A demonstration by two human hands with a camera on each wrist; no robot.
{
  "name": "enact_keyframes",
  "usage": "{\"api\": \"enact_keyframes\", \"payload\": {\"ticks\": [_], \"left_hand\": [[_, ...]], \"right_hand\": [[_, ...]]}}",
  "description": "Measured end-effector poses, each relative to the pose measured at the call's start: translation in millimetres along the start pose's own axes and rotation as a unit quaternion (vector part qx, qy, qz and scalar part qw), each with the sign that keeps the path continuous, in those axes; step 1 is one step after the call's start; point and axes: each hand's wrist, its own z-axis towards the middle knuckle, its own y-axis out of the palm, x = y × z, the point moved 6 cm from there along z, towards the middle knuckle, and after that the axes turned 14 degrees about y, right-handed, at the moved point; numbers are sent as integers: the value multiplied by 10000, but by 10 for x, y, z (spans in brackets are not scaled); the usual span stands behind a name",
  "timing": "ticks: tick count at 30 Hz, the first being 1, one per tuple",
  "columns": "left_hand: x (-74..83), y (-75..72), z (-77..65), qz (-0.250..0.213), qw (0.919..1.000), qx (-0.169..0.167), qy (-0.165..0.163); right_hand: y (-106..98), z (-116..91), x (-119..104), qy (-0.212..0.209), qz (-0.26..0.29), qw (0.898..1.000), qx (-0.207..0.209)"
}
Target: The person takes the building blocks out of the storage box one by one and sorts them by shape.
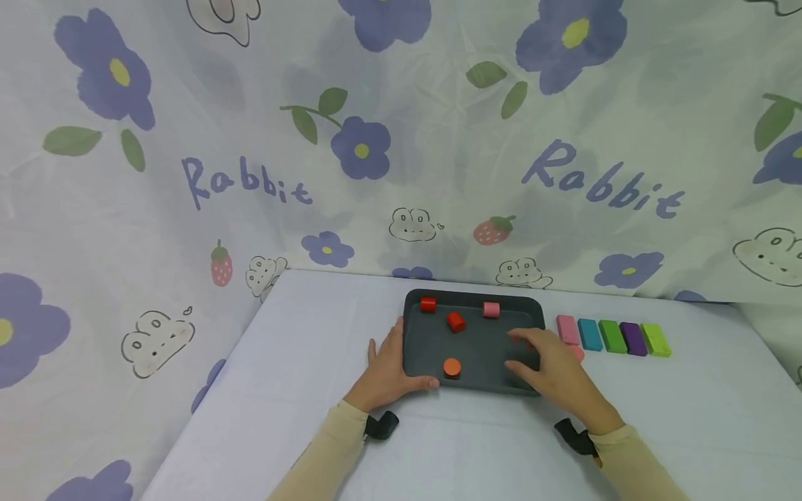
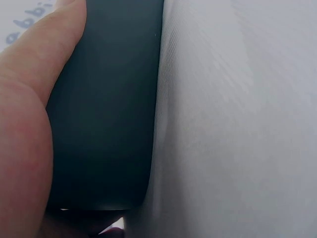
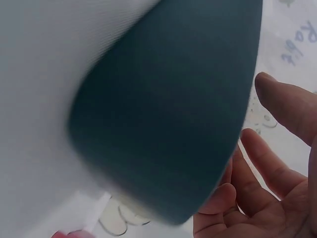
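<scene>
A dark grey tray (image 1: 482,348) lies on the white table. My left hand (image 1: 387,369) rests against its front left corner, fingers stretched along the left side and thumb along the front rim. My right hand (image 1: 557,369) hovers at the tray's right side, thumb and fingers apart with nothing between them. Inside the tray lie a red cylinder (image 1: 428,305) at the back left, another red cylinder (image 1: 456,321) tilted in view, and a pink cylinder (image 1: 491,309). An orange cylinder (image 1: 452,367) stands near the front rim. The wrist views show mostly the tray's outer wall (image 2: 109,109).
Right of the tray is a row of blocks: pink (image 1: 567,329), blue (image 1: 590,334), green (image 1: 612,337), purple (image 1: 633,339) and yellow-green (image 1: 656,339). A pink round piece (image 1: 578,353), partly hidden, sits beside my right hand. A printed curtain (image 1: 426,160) hangs behind the table.
</scene>
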Motion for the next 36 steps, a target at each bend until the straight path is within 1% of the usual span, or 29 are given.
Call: {"api": "enact_keyframes", "payload": {"ticks": [5,10,16,23,26,36], "left_hand": [[-16,11,-10,8,10000,-25,-33],[-16,10,-16,31,10000,-2,-30],[-7,10,-17,51,10000,11,-20],[-8,9,-8,106,9999,11,6],[-6,5,1,110,9999,24,28],[5,0,12,94,9999,60,77]], "right_hand": [[86,44,-112,31,16,9999,-152],[200,69,-225,83,99,9990,-437],[319,100,-335,-24,90,9977,-676],[420,150,-405,-56,131,9954,-952],[467,161,-423,-138,170,9941,-1063],[596,219,-469,-255,291,9880,-1495]]}}
